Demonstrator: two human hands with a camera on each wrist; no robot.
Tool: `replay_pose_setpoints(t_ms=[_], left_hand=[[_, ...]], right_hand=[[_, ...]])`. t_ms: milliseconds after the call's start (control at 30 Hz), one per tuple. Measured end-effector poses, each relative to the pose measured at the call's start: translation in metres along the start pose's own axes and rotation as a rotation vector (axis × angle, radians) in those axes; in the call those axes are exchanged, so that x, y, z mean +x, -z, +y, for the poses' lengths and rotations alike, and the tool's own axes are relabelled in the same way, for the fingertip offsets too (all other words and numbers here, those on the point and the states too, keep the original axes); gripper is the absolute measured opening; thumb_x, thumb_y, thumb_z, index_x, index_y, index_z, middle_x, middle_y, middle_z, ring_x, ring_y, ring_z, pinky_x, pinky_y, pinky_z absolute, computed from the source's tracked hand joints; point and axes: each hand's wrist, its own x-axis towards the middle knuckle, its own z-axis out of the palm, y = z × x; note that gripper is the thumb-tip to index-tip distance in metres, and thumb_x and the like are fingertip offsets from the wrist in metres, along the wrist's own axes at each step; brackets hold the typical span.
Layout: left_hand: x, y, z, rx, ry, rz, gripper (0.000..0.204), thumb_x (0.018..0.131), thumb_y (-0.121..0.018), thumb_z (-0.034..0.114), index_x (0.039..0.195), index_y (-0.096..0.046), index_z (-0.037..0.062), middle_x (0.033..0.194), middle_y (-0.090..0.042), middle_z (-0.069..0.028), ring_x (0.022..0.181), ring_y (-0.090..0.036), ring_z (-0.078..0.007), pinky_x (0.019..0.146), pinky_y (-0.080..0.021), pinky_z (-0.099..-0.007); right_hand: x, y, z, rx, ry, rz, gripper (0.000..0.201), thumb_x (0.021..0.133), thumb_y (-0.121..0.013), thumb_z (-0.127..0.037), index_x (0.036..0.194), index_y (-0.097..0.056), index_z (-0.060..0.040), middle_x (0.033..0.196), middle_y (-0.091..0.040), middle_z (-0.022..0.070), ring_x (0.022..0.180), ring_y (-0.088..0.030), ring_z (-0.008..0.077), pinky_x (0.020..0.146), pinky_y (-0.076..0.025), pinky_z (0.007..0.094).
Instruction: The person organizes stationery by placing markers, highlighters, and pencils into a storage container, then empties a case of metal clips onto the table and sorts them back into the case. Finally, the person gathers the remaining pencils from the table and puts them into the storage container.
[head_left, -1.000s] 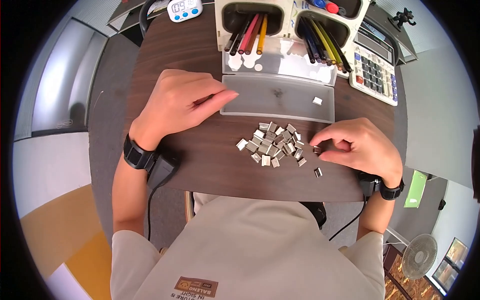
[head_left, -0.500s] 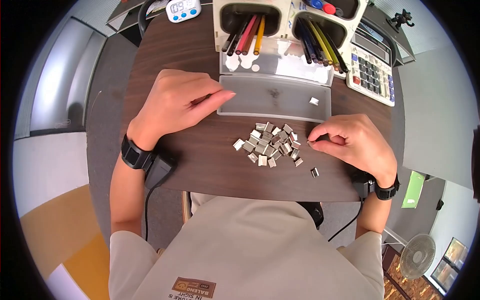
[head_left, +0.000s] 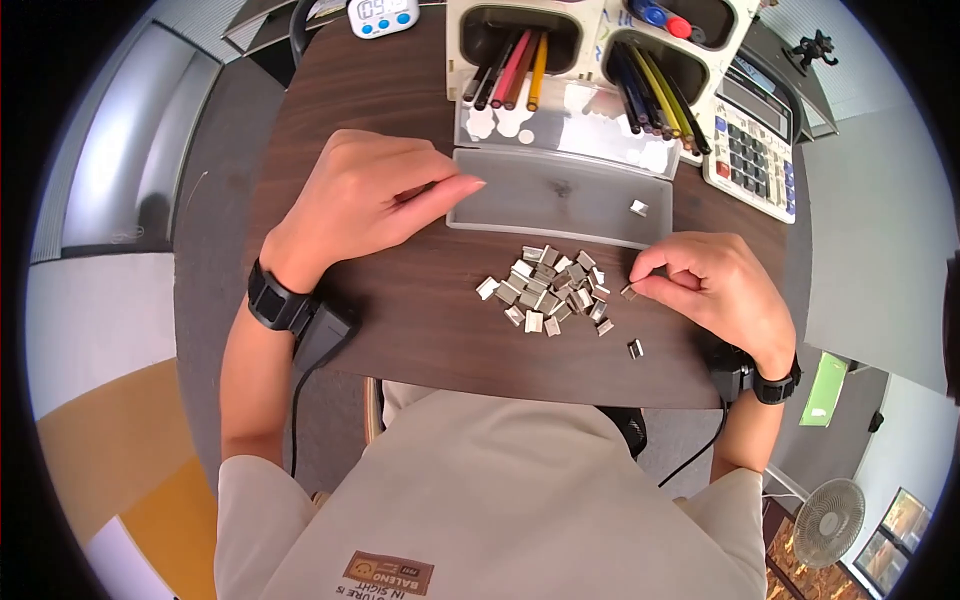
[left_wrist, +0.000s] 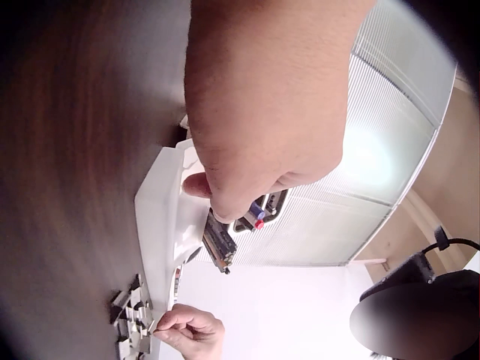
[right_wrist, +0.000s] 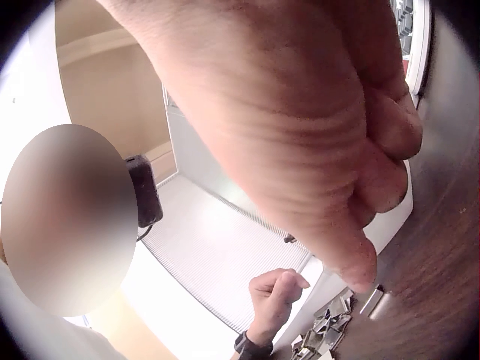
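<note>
Right hand (head_left: 715, 290) is pinching one metal clip (head_left: 628, 292) between thumb and fingers (head_left: 655, 262), just right of the clip pile (head_left: 550, 288). Left hand (head_left: 365, 200) is resting loosely curled, fingertip touching the clear tray (head_left: 560, 200) behind the pile.

The table (head_left: 400, 330) was dark wood-grain with a matt finish. The clips (head_left: 548, 285) were bare metal with a dull silver sheen. The tray (head_left: 520, 200) was translucent, frosted plastic. The calculator (head_left: 752, 150) and pen holder (head_left: 590, 25) were smooth plastic. The shirt (head_left: 500, 490) was matt cloth.
</note>
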Motion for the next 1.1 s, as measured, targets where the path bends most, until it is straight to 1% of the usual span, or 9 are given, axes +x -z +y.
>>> replay_pose_setpoints(t_ms=[67,200,267,400,467,700,900,1100], left_hand=[[-0.001,0.0,-0.001,0.005,0.01,0.0,0.016,0.089,-0.082,0.009,0.078,-0.072,0.0028,0.061,-0.056,-0.0064,0.052,-0.052,-0.0229,0.049,-0.036,-0.0368],[0.0,0.001,0.001,-0.002,0.015,-0.033,0.016,0.089,-0.082,0.009,0.079,-0.072,0.0033,0.061,-0.056,-0.0061,0.052,-0.053,-0.0229,0.049,-0.036,-0.0368],[0.002,0.001,0.004,-0.014,0.012,-0.031,0.016,0.089,-0.082,0.009,0.079,-0.072,0.0033,0.062,-0.057,-0.0061,0.052,-0.053,-0.023,0.049,-0.036,-0.0369],[0.0,-0.001,0.001,-0.011,0.008,0.001,0.015,0.089,-0.082,0.009,0.079,-0.073,0.0032,0.062,-0.057,-0.006,0.052,-0.054,-0.0229,0.049,-0.037,-0.0369],[0.0,0.0,-0.001,0.006,0.014,-0.001,0.015,0.089,-0.082,0.009,0.079,-0.073,0.0031,0.062,-0.057,-0.0061,0.052,-0.053,-0.0229,0.049,-0.037,-0.0368],[0.002,0.001,0.004,-0.003,0.022,-0.039,0.015,0.089,-0.082,0.01,0.079,-0.073,0.0027,0.062,-0.058,-0.0062,0.053,-0.053,-0.0228,0.05,-0.037,-0.0366],[0.0,0.001,-0.001,0.008,0.017,-0.001,0.015,0.089,-0.082,0.01,0.079,-0.073,0.0028,0.062,-0.057,-0.0061,0.052,-0.053,-0.0224,0.049,-0.036,-0.0366],[0.001,0.0,0.002,-0.005,0.021,-0.026,0.016,0.089,-0.082,0.01,0.079,-0.073,0.0024,0.063,-0.058,-0.0062,0.053,-0.053,-0.0228,0.05,-0.037,-0.0363]], right_hand=[[-0.001,0.003,0.0,-0.048,-0.062,-0.032,0.016,0.085,-0.083,-0.009,0.1,-0.077,-0.0076,0.076,-0.068,0.0078,0.062,-0.06,0.0233,0.058,-0.046,0.0345],[-0.004,0.006,0.0,-0.052,-0.092,-0.052,0.016,0.085,-0.083,-0.009,0.101,-0.078,-0.0083,0.078,-0.07,0.0075,0.062,-0.06,0.0229,0.058,-0.047,0.0341],[-0.004,0.002,-0.001,0.0,-0.011,-0.051,0.017,0.085,-0.083,-0.009,0.102,-0.079,-0.0089,0.08,-0.072,0.0073,0.064,-0.062,0.0231,0.059,-0.048,0.0349],[-0.002,-0.001,0.002,0.031,0.013,-0.068,0.017,0.085,-0.084,-0.01,0.101,-0.078,-0.0085,0.081,-0.073,0.0073,0.066,-0.064,0.0238,0.061,-0.05,0.036],[-0.002,-0.003,0.001,0.007,-0.002,-0.059,0.017,0.085,-0.084,-0.01,0.1,-0.077,-0.0083,0.08,-0.072,0.0073,0.068,-0.066,0.0249,0.062,-0.051,0.0367],[-0.004,0.0,-0.005,-0.012,-0.054,-0.066,0.013,0.086,-0.082,-0.009,0.096,-0.075,-0.0075,0.078,-0.071,0.0084,0.066,-0.066,0.0255,0.062,-0.051,0.0372],[-0.001,0.0,-0.005,0.013,-0.037,-0.055,0.012,0.085,-0.081,-0.008,0.095,-0.074,-0.0078,0.077,-0.069,0.0079,0.064,-0.064,0.0243,0.06,-0.05,0.0361],[-0.003,-0.002,-0.004,-0.001,-0.006,-0.025,0.011,0.086,-0.08,-0.007,0.094,-0.073,-0.008,0.075,-0.067,0.0076,0.063,-0.062,0.024,0.059,-0.047,0.0363]])
